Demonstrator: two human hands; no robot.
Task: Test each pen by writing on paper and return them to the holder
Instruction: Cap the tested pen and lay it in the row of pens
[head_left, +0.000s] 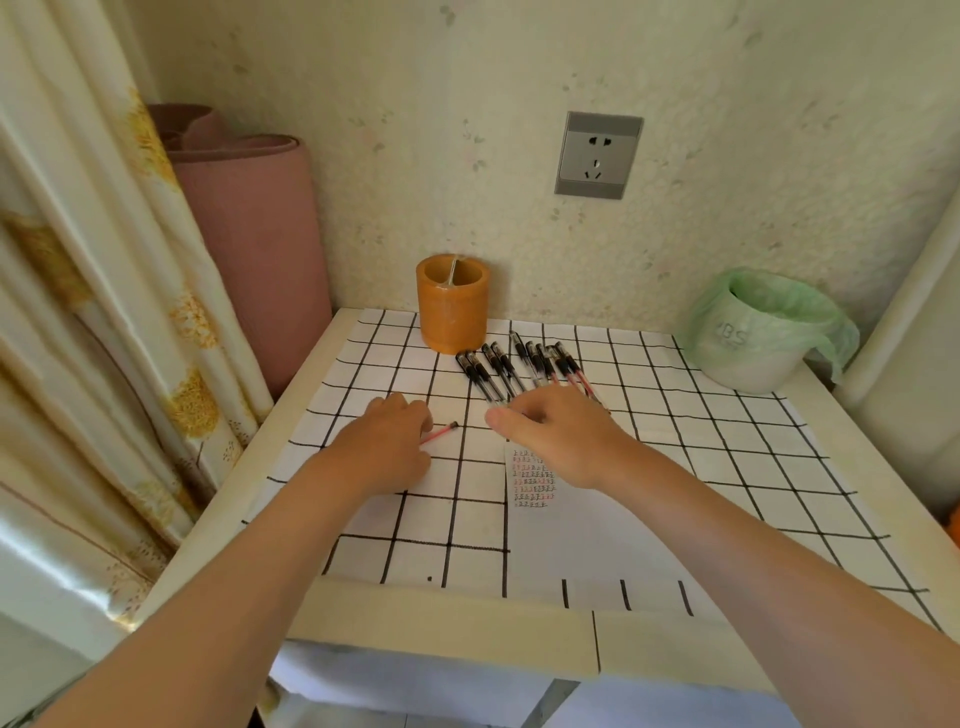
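Note:
An orange cylindrical pen holder (452, 312) stands at the back of the table on a black-and-white grid cloth (727, 457). Just in front of it lies a row of several black-capped pens (498, 371). My left hand (384, 447) grips a red pen (441, 432) low over the cloth, its dark end pointing right. My right hand (556, 436) lies palm down over the near ends of the pen row; its fingers are hidden, so I cannot tell if it holds one. A white paper (535, 480) with rows of small red and black marks lies under my right wrist.
A white bin lined with a green bag (763, 332) stands at the back right corner. A wall socket (598, 156) sits above the table. A rolled pink mat (249, 234) and a curtain (78, 312) stand left of the table's edge.

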